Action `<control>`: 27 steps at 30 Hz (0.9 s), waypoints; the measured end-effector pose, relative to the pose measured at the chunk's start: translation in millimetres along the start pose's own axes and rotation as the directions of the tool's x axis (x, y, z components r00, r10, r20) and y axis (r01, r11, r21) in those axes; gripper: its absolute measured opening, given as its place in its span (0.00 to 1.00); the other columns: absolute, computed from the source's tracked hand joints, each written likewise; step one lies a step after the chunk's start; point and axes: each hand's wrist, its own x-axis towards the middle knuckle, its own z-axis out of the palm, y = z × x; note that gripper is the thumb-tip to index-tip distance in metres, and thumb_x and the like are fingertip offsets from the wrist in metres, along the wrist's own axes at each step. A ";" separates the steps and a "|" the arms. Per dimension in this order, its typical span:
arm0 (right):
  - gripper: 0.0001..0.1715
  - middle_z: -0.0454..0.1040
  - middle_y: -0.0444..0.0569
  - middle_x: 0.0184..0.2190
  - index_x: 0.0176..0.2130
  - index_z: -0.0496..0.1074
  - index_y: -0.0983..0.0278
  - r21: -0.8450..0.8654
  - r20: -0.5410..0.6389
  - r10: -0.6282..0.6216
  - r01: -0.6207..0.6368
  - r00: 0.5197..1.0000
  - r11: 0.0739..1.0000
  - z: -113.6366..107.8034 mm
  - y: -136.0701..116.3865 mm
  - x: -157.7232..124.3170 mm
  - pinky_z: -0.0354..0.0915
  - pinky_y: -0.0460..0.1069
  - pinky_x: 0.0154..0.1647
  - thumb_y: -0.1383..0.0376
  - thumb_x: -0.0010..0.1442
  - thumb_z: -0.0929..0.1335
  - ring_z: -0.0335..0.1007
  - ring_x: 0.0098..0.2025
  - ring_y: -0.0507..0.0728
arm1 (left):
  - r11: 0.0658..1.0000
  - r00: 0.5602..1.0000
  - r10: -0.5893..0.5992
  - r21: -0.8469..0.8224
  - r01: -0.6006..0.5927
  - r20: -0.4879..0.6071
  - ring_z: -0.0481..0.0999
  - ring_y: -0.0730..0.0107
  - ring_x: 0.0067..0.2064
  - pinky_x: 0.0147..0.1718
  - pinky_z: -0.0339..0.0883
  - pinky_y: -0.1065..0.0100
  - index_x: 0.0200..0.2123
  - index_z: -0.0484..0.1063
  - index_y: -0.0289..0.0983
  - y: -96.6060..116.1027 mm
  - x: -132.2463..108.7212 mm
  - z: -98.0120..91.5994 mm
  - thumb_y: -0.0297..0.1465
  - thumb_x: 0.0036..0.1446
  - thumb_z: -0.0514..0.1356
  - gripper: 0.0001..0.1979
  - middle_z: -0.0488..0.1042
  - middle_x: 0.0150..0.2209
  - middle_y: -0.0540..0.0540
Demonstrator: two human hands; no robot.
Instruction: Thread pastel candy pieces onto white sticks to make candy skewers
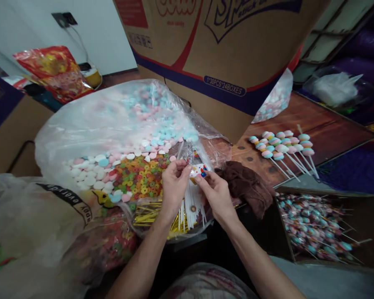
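Hands meet near the middle of the head view, over the spread-out sweets. The left hand (176, 178) has thumb and fingertips pinched together at the left edge of a small printed wrapper (197, 170), and the right hand (216, 187) grips its other edge between thumb and fingers. The wrapper sits just above loose white sticks (191, 207); at this blur I can't tell whether anything is inside it.

The film looks thin, so pulling the two edges apart too hard could split it, and a slack pinch could let it drop among the sticks. Gold ties (146, 215) lie right beside those, near the left forearm; a dragging wrist could scatter them or mix them with the gummy rings (140, 178) and marshmallows (92, 176). The brown cloth (247, 187) bunches close to the right hand and might catch a knuckle. Farther right, filled skewers (283, 145) lie on the tabletop, where a wide swing of the right arm could knock them.
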 end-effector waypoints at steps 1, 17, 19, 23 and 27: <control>0.19 0.67 0.38 0.21 0.35 0.73 0.64 0.071 -0.011 0.033 -0.032 0.999 0.997 5.5 1.7 2.1 0.51 0.45 0.15 0.55 0.48 0.76 0.53 0.17 0.47 | 0.999 1.000 -0.007 -0.043 0.007 -0.011 0.69 0.76 0.27 0.26 0.61 0.74 0.34 0.73 0.36 3.6 -5.7 -0.2 0.32 0.50 0.67 0.09 0.73 0.29 0.49; 0.19 0.56 0.39 0.23 0.26 0.61 0.62 -0.132 0.026 -0.222 0.223 0.975 0.966 -7.1 -2.5 3.3 0.51 0.45 0.25 0.55 0.63 0.67 0.49 0.26 0.49 | 0.722 0.918 -0.389 -0.594 0.354 0.073 0.70 0.82 0.25 0.26 0.65 0.80 0.27 0.77 0.32 5.6 -21.2 7.9 0.25 0.37 0.75 0.12 0.75 0.26 0.51; 0.22 0.54 0.39 0.23 0.25 0.58 0.62 -0.160 0.003 -0.250 0.247 0.968 0.956 -7.1 -1.5 3.8 0.51 0.46 0.26 0.54 0.65 0.65 0.49 0.26 0.49 | 0.710 0.913 -0.403 -0.606 0.360 0.071 0.68 0.82 0.23 0.23 0.64 0.79 0.26 0.76 0.33 4.5 -21.6 11.1 0.27 0.37 0.75 0.12 0.74 0.24 0.52; 0.23 0.53 0.39 0.22 0.24 0.56 0.62 -0.262 0.059 -0.275 0.281 0.960 0.923 -15.9 -6.7 7.4 0.48 0.46 0.25 0.54 0.66 0.63 0.47 0.25 0.49 | 0.647 0.870 -0.476 -0.620 0.445 0.129 0.71 0.77 0.25 0.23 0.67 0.75 0.29 0.76 0.33 5.4 -15.3 7.8 0.30 0.40 0.74 0.13 0.76 0.28 0.50; 0.24 0.52 0.39 0.22 0.22 0.53 0.61 -0.355 0.130 -0.312 0.338 0.941 0.872 -27.9 -15.3 10.0 0.47 0.47 0.26 0.55 0.66 0.63 0.47 0.26 0.49 | 0.629 0.853 -0.517 -0.644 0.436 0.072 0.71 0.79 0.24 0.23 0.67 0.76 0.27 0.74 0.33 8.7 -9.2 4.7 0.21 0.37 0.73 0.13 0.76 0.26 0.51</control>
